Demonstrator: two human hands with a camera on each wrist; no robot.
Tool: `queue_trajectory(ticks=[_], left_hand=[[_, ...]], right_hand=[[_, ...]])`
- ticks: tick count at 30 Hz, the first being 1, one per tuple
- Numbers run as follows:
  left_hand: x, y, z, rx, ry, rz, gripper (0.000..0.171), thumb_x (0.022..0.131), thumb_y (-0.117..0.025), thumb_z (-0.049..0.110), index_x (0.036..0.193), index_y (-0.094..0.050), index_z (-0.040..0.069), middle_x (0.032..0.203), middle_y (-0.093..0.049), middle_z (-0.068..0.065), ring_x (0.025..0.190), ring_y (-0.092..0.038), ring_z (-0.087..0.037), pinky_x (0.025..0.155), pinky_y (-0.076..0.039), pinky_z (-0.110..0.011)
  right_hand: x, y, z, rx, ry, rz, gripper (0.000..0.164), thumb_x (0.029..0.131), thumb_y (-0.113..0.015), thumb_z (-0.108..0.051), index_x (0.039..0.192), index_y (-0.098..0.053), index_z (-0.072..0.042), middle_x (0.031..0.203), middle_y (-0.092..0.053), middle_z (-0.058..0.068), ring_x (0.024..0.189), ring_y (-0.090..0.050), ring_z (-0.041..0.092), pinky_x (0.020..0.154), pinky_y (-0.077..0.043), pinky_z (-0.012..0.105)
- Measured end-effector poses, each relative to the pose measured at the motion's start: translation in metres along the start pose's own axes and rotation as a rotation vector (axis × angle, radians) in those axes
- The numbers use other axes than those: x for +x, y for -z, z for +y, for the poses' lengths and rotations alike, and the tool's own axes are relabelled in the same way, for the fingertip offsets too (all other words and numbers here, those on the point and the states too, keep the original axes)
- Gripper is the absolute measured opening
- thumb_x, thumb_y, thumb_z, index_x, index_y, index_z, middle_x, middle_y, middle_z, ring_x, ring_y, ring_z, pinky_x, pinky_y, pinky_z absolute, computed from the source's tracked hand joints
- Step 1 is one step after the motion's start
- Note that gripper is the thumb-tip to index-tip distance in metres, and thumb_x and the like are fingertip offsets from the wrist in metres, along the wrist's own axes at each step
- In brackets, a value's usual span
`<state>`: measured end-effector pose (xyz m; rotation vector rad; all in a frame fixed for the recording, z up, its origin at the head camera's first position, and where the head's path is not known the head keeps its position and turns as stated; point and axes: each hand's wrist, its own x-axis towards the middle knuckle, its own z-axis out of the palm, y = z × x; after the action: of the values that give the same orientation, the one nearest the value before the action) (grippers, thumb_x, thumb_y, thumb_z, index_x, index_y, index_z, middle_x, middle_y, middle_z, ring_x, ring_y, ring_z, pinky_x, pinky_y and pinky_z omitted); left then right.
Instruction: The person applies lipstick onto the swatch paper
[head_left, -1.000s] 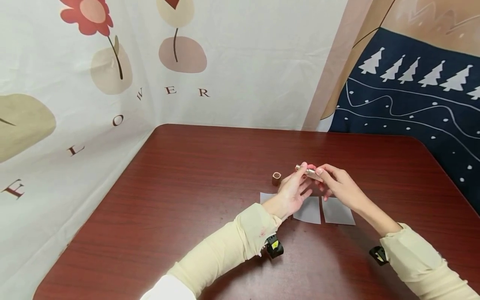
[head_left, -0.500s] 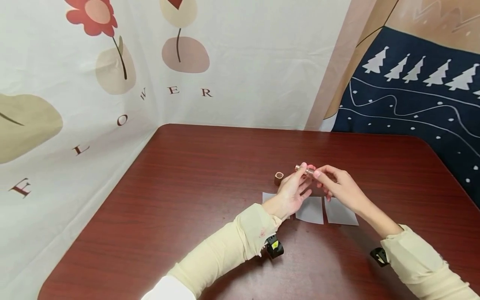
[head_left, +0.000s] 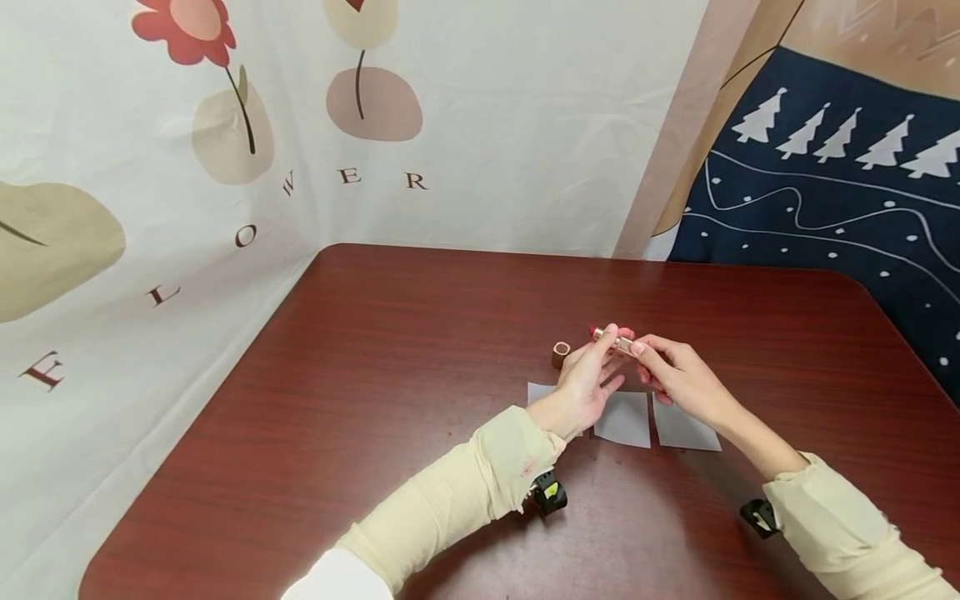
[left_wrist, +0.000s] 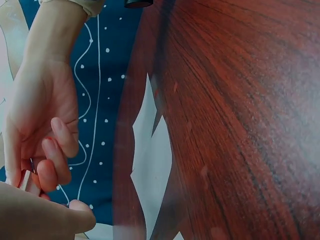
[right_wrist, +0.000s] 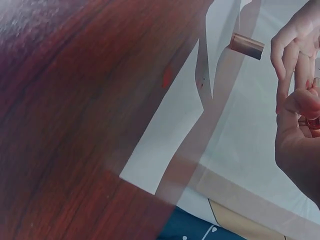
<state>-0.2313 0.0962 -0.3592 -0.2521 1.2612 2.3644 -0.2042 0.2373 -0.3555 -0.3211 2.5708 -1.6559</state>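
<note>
A lipstick (head_left: 623,344) with a gold tube is held between both hands above the table. Its red tip points left, past the left thumb. My left hand (head_left: 583,385) pinches the tube near the tip, palm turned up and its lower fingers spread. Thumb and fingers of my right hand (head_left: 686,377) grip the base end. On the table just left of the left hand stands the brown-gold lipstick cap (head_left: 560,357), its hollow end facing up. The cap also appears in the right wrist view (right_wrist: 246,46). Fingers hide much of the tube in both wrist views.
Pale paper squares lie in a row on the red-brown table (head_left: 337,400): a middle one (head_left: 622,419), a right one (head_left: 686,424), and a left one (head_left: 540,391) partly behind the left hand. Printed cloths (head_left: 510,125) hang along the back and left edges.
Red lipstick now shows beyond the tube's end, where no red tip showed before. The right hand's fingers have shifted around the base. The left hand keeps its pinch.
</note>
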Motion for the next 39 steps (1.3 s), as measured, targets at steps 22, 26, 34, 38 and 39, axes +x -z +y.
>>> queue_trajectory(ticks=[22,26,34,38,39], left_hand=[[-0.007,0.023,0.004,0.056,-0.021,-0.049,0.033,0.092,-0.059,0.026,0.113,-0.067,0.002,0.109,-0.066,-0.008,0.100,-0.060,-0.015,0.097,-0.034,-0.047],[-0.016,0.033,0.011,0.186,-0.027,-0.102,0.035,0.091,-0.061,0.025,0.116,-0.063,0.002,0.111,-0.065,-0.007,0.106,-0.059,-0.016,0.098,-0.036,-0.047],[-0.043,0.102,0.058,0.993,-0.266,-0.256,0.044,0.088,-0.065,0.020,0.128,-0.055,0.003,0.127,-0.057,-0.007,0.113,-0.055,-0.017,0.091,-0.044,-0.034],[-0.042,0.133,0.075,1.425,-0.408,-0.284,0.047,0.091,-0.059,0.027,0.132,-0.052,0.006,0.136,-0.049,-0.006,0.126,-0.042,-0.019,0.101,-0.034,-0.035],[-0.040,0.138,0.077,1.535,-0.425,-0.287,0.050,0.091,-0.058,0.031,0.135,-0.050,0.007,0.139,-0.045,-0.007,0.129,-0.038,-0.019,0.103,-0.031,-0.037]], right_hand=[[0.001,-0.015,0.003,0.418,-0.068,-0.143,0.033,0.102,-0.039,-0.026,0.103,-0.052,0.004,0.071,-0.050,0.003,0.053,-0.039,0.010,0.044,-0.035,0.023],[0.001,-0.018,0.002,0.563,-0.064,-0.188,0.027,0.102,-0.038,-0.023,0.101,-0.057,-0.003,0.072,-0.052,0.001,0.056,-0.043,0.009,0.047,-0.038,0.021],[0.000,-0.018,-0.005,0.272,-0.012,-0.133,0.029,0.101,-0.042,-0.026,0.102,-0.057,-0.002,0.076,-0.055,0.011,0.055,-0.045,0.013,0.043,-0.039,0.027],[0.003,-0.019,-0.005,0.066,0.012,-0.124,0.027,0.098,-0.049,-0.023,0.108,-0.056,0.000,0.079,-0.059,0.021,0.054,-0.050,0.020,0.042,-0.044,0.033],[0.004,-0.020,-0.004,0.034,0.019,-0.127,0.026,0.097,-0.051,-0.023,0.110,-0.057,-0.001,0.079,-0.059,0.022,0.054,-0.050,0.021,0.043,-0.044,0.034]])
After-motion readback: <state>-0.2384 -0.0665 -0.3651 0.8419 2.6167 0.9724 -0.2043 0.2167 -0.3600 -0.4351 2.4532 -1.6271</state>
